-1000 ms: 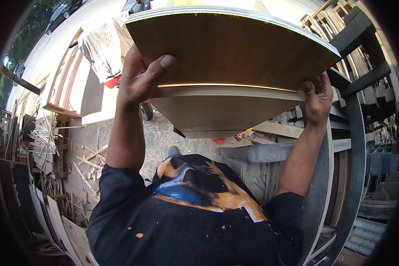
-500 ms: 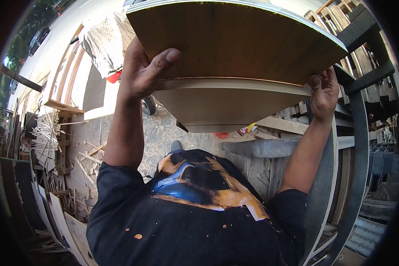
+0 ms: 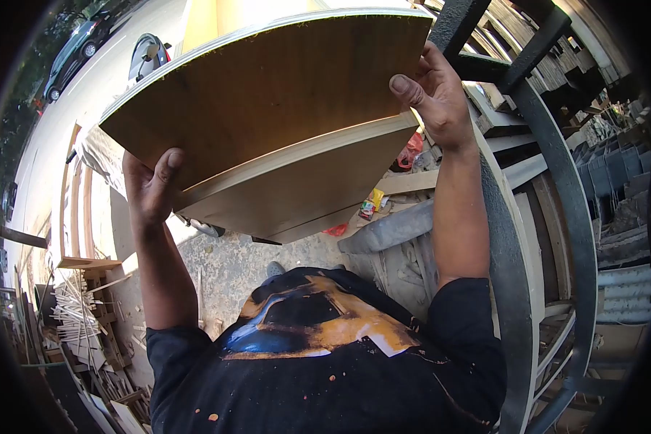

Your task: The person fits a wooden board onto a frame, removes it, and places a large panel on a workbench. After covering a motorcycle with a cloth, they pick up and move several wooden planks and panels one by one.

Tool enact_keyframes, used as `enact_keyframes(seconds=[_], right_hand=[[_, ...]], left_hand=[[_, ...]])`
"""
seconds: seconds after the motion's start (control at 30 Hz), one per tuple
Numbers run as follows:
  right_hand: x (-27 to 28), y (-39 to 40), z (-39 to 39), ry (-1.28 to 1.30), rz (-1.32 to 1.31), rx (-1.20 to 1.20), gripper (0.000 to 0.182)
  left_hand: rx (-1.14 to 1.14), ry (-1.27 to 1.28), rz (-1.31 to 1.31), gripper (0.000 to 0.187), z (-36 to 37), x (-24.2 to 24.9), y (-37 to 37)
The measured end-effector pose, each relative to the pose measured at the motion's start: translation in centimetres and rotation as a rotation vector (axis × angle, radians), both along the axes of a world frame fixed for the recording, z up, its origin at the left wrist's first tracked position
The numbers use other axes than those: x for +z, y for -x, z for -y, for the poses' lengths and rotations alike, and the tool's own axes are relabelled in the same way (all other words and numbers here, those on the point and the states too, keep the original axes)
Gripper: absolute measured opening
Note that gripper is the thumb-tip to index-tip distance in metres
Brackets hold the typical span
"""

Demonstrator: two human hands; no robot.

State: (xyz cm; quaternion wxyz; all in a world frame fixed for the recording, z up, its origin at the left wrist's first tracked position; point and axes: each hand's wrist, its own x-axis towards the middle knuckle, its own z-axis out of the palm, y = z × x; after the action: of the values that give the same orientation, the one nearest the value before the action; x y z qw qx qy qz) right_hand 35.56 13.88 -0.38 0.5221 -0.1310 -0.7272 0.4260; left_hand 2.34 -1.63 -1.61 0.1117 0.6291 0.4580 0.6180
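Note:
In front of my chest I hold up a box-like plywood piece (image 3: pixel 289 87) with both hands. Its upper panel is dark brown with a pale, rough edge. Beneath that panel, a lighter board runs along the lower side, and the far side is hidden. My left hand (image 3: pixel 152 188) grips the lower left end, thumb on the brown face and fingers mostly out of sight behind. Higher up, my right hand (image 3: pixel 441 98) clasps the right end, its thumb pressed near the edge. The piece slopes down toward the left.
A black metal frame (image 3: pixel 550 166) stands close at my right, beside stacked boards and grey blocks. Scrap wood strips (image 3: pixel 79 318) pile up at the left. A long grey slab (image 3: pixel 390 228) lies near my feet. A parked car (image 3: pixel 76 58) is on the road.
The plywood piece has tilted, its left end lower and its right end higher, and it sits farther left in view. Both hands have moved with it. My view has turned somewhat, showing more road.

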Motion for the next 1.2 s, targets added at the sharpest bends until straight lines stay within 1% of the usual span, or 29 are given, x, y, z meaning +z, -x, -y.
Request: enact_keyframes(seconds=[0.07,0.1,0.17,0.2,0.23,0.37,0.43,0.5,0.57,0.63,0.7,0.73,0.77,0.83,0.9,0.93,0.97,1.03,1.07,1.2], right_hand=[[0.7,0.6,-0.1,-0.005,-0.045,0.041,0.045],[0.9,0.8,0.0,-0.020,-0.045,0.050,0.045],[1.3,0.8,0.4,0.038,-0.012,-0.011,0.045],[1.1,1.0,0.3,0.002,-0.032,-0.010,0.045],[1.1,1.3,0.7,-0.031,-0.056,-0.033,0.045],[0.9,1.5,0.5,-0.014,-0.079,-0.044,0.047],[0.7,1.4,0.2,0.017,-0.062,-0.057,0.049],[0.5,1.3,0.1,0.009,-0.065,-0.040,0.049],[0.3,1.5,0.3,0.020,-0.080,-0.027,0.047],[0.2,1.3,0.1,-0.011,-0.088,-0.022,0.046],[0.0,1.5,0.6,-0.007,-0.111,-0.051,0.044],[-0.2,1.4,0.6,-0.032,-0.096,-0.071,0.043],[-0.4,1.3,0.6,-0.055,-0.080,-0.092,0.042],[-0.7,1.7,0.8,-0.083,-0.100,-0.117,0.042],[-0.8,1.7,0.7,-0.108,-0.111,-0.141,0.041],[-0.8,1.6,0.5,-0.110,-0.103,-0.127,0.041],[-0.9,1.6,0.4,-0.113,-0.097,-0.112,0.040],[-0.8,1.7,0.5,-0.102,-0.089,-0.111,0.040],[-0.7,1.7,0.5,-0.104,-0.073,-0.103,0.042],[-0.6,1.7,0.6,-0.119,-0.055,-0.104,0.045]], left_hand=[[-0.116,0.088,-0.007,0.047,-0.6,0.3,1.0],[-0.107,0.073,-0.008,0.047,-1.0,0.7,1.0],[-0.223,0.144,0.072,0.047,-1.9,1.6,0.7],[-0.254,0.175,0.064,0.048,-2.3,1.5,1.3],[-0.246,0.146,0.072,0.047,-2.7,1.4,1.3],[-0.291,0.191,0.040,0.045,-2.6,2.0,1.2],[-0.278,0.248,0.047,0.043,-2.2,2.2,1.3],[-0.256,0.195,0.003,0.041,-2.0,1.9,1.0],[-0.219,0.202,0.001,0.039,-1.7,1.6,0.6],[-0.188,0.146,0.055,0.038,-1.7,1.3,-0.1],[-0.152,0.111,0.179,0.038,-1.5,1.0,-1.5],[-0.104,0.120,0.101,0.046,-1.4,0.9,-1.4],[-0.122,0.121,0.099,0.046,-1.0,1.1,-2.0],[-0.025,0.131,0.138,0.062,0.1,1.5,-3.4],[-0.013,0.066,0.052,0.080,0.6,1.0,-4.3],[0.002,0.063,0.049,0.097,0.7,0.9,-4.6],[-0.013,0.070,0.054,0.097,0.6,0.8,-4.9],[0.128,0.132,-0.060,0.111,0.6,0.6,-4.9],[0.192,0.224,-0.048,0.130,0.8,0.3,-4.7],[0.198,0.200,-0.135,0.126,1.2,0.1,-4.2]])
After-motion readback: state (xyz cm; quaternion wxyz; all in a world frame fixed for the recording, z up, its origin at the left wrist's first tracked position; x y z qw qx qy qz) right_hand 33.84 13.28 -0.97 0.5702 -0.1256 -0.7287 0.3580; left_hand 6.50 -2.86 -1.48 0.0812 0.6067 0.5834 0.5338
